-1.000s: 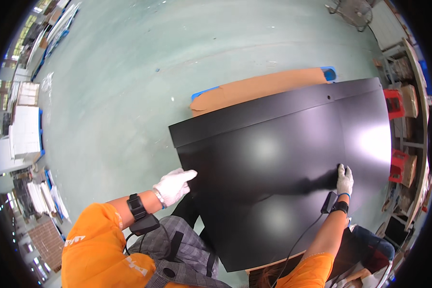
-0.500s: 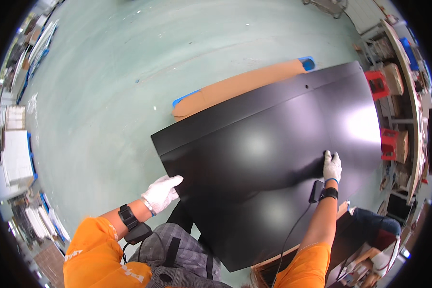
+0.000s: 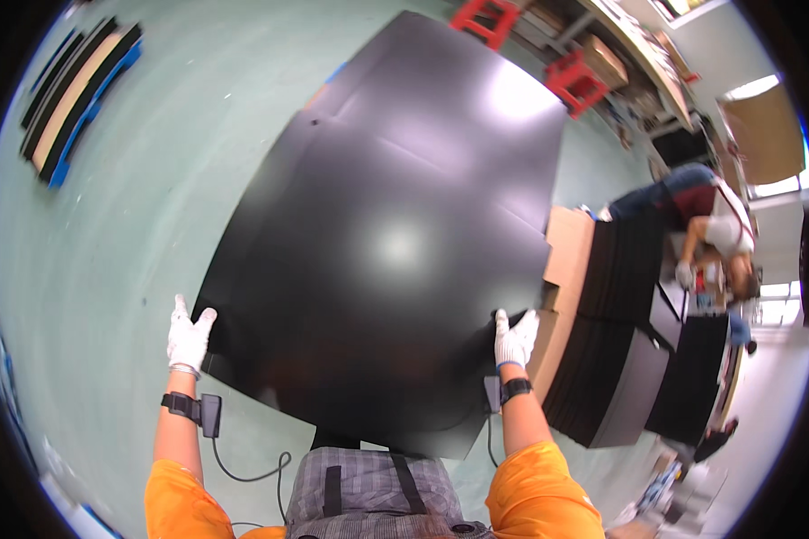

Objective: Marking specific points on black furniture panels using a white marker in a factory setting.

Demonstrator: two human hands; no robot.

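Panel (image 3: 368, 198) is lg, blk, smooth & semi-glossy w/ whitish glare.

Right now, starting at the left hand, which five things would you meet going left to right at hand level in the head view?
Left hand, black panel, right hand, tan board, stacked black boards.

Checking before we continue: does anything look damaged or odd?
A small dark spot on the black panel, near its left edge toward the far end. It interrupts the glossy surface; whether hole or mark, I can't tell.
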